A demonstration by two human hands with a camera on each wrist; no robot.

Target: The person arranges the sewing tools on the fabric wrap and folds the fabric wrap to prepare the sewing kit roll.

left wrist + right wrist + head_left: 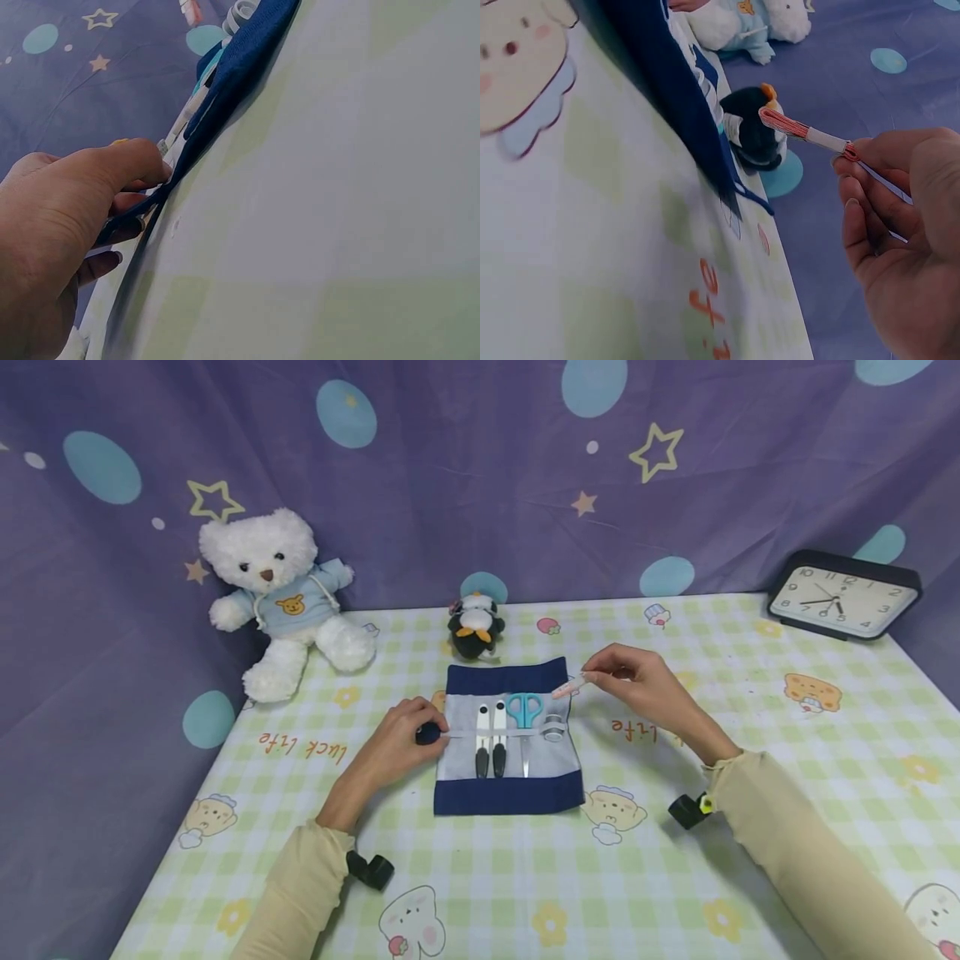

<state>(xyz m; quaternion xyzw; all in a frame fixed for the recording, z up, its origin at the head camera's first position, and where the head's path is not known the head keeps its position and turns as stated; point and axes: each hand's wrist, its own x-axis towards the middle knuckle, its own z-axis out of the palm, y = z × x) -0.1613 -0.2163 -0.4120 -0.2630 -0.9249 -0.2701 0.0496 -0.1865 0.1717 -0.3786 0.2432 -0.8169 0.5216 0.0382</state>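
A navy and grey fabric roll-up pouch point(459, 756) lies spread on the table. Across its middle, a pale elastic band holds two white tools with black tips point(482, 727), turquoise-handled scissors point(525, 712) and a small stack of round, silvery-clear pieces point(554, 727). At the pouch's left edge, my left hand point(397, 737) pinches its navy fabric point(166, 189) between thumb and fingers. Beyond the upper right corner, my right hand point(637, 687) pinches one end of a pinkish-red thread skein point(786, 125) with a white paper band. The skein is held above the table.
Behind the pouch lies a penguin plush point(476, 625). A white teddy bear point(281, 602) sits at the back left, and a black-framed clock point(840, 597) stands at the back right. A checked cloth point(480, 885) covers the table; a purple curtain point(465, 485) hangs behind it.
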